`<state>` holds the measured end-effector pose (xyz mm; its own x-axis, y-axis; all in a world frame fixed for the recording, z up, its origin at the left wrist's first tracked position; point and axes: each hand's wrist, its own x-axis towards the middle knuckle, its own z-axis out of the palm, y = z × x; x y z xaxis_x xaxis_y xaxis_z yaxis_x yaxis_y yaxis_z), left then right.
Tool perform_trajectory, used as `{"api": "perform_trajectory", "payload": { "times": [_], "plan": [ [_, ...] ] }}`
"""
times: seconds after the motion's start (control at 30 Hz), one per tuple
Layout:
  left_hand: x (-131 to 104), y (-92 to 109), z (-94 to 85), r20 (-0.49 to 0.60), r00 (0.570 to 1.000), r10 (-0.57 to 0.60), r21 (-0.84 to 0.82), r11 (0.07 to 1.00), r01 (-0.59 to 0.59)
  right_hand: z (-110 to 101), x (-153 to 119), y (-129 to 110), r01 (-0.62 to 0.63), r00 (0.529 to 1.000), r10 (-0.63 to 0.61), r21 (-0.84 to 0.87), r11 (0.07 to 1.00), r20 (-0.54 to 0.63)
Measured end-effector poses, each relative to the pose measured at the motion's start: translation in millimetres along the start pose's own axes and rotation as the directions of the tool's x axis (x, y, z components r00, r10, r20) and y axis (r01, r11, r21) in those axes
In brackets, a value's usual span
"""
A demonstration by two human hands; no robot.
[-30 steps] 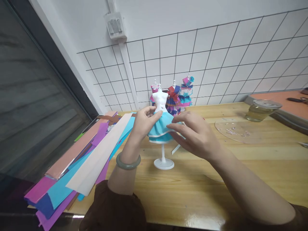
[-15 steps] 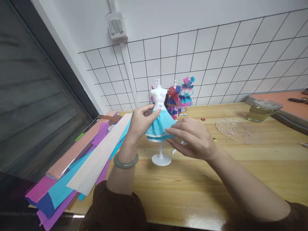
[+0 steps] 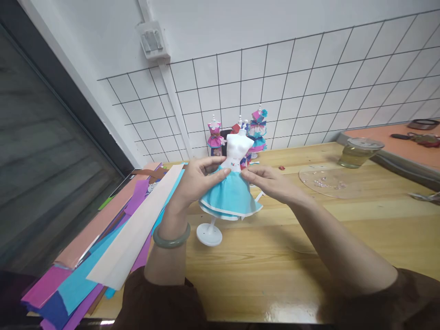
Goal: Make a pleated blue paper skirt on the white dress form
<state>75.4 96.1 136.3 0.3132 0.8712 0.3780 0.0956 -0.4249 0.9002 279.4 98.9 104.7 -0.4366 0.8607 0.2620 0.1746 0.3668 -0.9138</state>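
Observation:
A small white dress form [image 3: 239,149] on a round base [image 3: 209,234] leans to the right between my hands. Around its waist sits a light blue skirt [image 3: 231,196] with white trim along the hem. My left hand [image 3: 201,176] is closed at the left side of the waist, thumb on the skirt's top edge. On the opposite side, my right hand [image 3: 270,181] pinches the skirt at the waist. Part of the skirt's top edge is hidden under my fingers. Small coloured marks show on the form's waist.
Strips of coloured crepe paper [image 3: 137,229] lie piled at the left. Several dressed mini forms [image 3: 257,130] stand at the back by the wall grid. To the right are a clear round dish [image 3: 326,183] with small beads, a cup of yellowish liquid [image 3: 359,153] and an orange surface [image 3: 395,137].
The dress form has gone from upright to tilted, its top to the right and base to the left. My right hand has moved from the skirt's hem up to the waist.

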Motion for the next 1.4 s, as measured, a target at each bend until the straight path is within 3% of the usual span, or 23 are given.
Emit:
{"api": "perform_trajectory", "payload": {
  "times": [0.17, 0.33, 0.5, 0.93, 1.4],
  "plan": [
    [2.4, -5.1, -0.4, -0.074, 0.997, 0.010, 0.082, 0.997, -0.004, 4.5, -3.8, -6.1, -0.030, 0.993, 0.038, 0.077, 0.997, -0.111],
    [4.7, -11.2, 0.9, -0.135, 0.988, 0.078, 0.124, 0.990, -0.061, 9.7, -7.3, -12.8, 0.026, 0.985, -0.036, -0.062, 0.998, -0.171],
    [5.2, -10.6, 3.7, -0.129, 0.988, 0.091, 0.113, 0.991, -0.076, 11.0, -6.1, -10.1, 0.055, 0.978, -0.088, -0.175, 0.983, -0.190],
    [7.5, -20.0, 12.5, -0.059, 0.998, 0.015, 0.022, 1.000, -0.014, 13.8, -3.8, -8.2, -0.036, 0.928, -0.095, -0.341, 0.939, -0.361],
    [9.3, -21.8, 13.2, -0.066, 0.997, -0.026, -0.023, 0.999, 0.025, 10.5, -4.6, -7.7, -0.007, 0.955, -0.112, -0.397, 0.918, -0.276]
  ]
}}
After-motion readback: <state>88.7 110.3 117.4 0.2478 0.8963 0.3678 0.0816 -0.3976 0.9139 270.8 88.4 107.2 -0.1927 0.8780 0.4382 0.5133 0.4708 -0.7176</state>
